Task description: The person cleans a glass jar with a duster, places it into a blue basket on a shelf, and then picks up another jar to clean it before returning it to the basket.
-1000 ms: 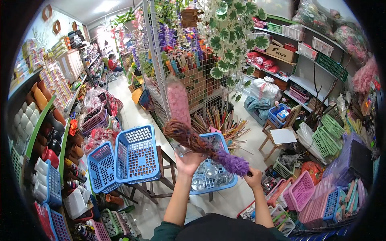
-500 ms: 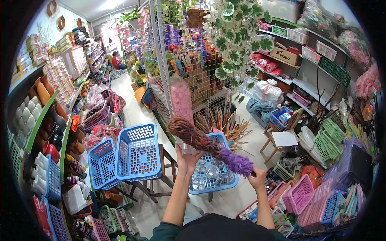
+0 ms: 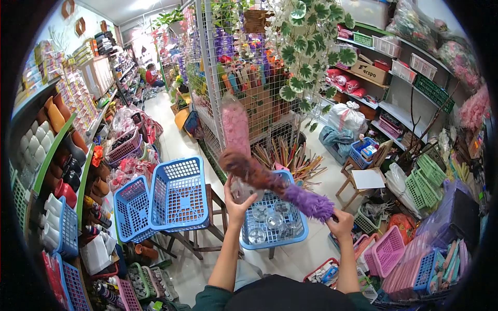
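My right hand (image 3: 342, 224) grips the handle end of a fluffy duster (image 3: 280, 185), purple near the hand and brown at its far tip. The duster lies slantwise over a clear glass (image 3: 241, 189), which my left hand (image 3: 236, 203) holds up from below. Under both hands a blue plastic basket (image 3: 300, 231) sits on a stool and holds several clear glasses. Behind the duster a pink duster in a plastic sleeve (image 3: 236, 126) stands upright against a white wire grid (image 3: 207, 78).
Two blue baskets (image 3: 179, 194) lean on a wooden stool to the left. Shelves of vases (image 3: 52, 155) line the left wall. Pink and green baskets (image 3: 386, 251) crowd the floor at right. A seated person (image 3: 152, 76) is far down the aisle.
The duster has slid right and slightly down across the glass and is blurred. My right hand moved down and to the right; my left hand shifted a little with the glass.
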Action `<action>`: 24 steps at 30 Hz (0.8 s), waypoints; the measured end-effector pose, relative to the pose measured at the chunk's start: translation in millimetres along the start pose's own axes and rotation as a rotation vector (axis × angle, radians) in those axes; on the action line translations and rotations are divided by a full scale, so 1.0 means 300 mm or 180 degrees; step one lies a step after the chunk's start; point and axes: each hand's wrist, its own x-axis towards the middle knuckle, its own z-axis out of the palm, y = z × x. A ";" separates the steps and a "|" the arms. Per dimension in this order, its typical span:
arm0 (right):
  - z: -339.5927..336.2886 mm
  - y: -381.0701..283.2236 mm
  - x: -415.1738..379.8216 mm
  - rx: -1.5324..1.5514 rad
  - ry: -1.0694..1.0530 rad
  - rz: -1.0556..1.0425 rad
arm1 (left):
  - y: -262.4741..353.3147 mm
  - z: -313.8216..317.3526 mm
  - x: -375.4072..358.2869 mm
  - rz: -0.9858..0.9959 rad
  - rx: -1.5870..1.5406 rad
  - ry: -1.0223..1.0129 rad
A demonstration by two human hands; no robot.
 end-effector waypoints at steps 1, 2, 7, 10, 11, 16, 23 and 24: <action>-0.004 -0.006 -0.006 -0.0053 -0.0233 -0.0104 | -0.010 -0.008 -0.001 0.0012 -0.0015 -0.0171; -0.007 -0.010 -0.014 -0.0115 -0.0467 -0.0194 | -0.030 -0.018 -0.005 0.0012 -0.0034 -0.0352; 0.028 -0.023 -0.015 -0.0186 -0.0400 -0.0061 | 0.013 -0.017 0.000 0.0425 0.1700 0.0310; 0.053 -0.038 -0.036 0.0015 -0.0589 -0.0141 | -0.029 -0.040 -0.004 0.0116 0.1411 -0.0335; 0.066 -0.043 -0.049 0.0010 -0.0613 -0.0110 | -0.047 -0.057 -0.009 0.1208 0.2921 -0.0470; 0.239 0.010 -0.151 0.0406 -0.0915 0.1098 | -0.077 -0.068 -0.049 0.0594 0.2555 -0.0163; 0.631 0.046 -0.301 0.0602 -0.1077 0.1845 | -0.147 -0.058 -0.132 0.0267 0.2543 -0.0643; 0.685 0.056 -0.320 0.0600 -0.1091 0.1852 | -0.147 -0.056 -0.135 0.0217 0.2458 -0.0720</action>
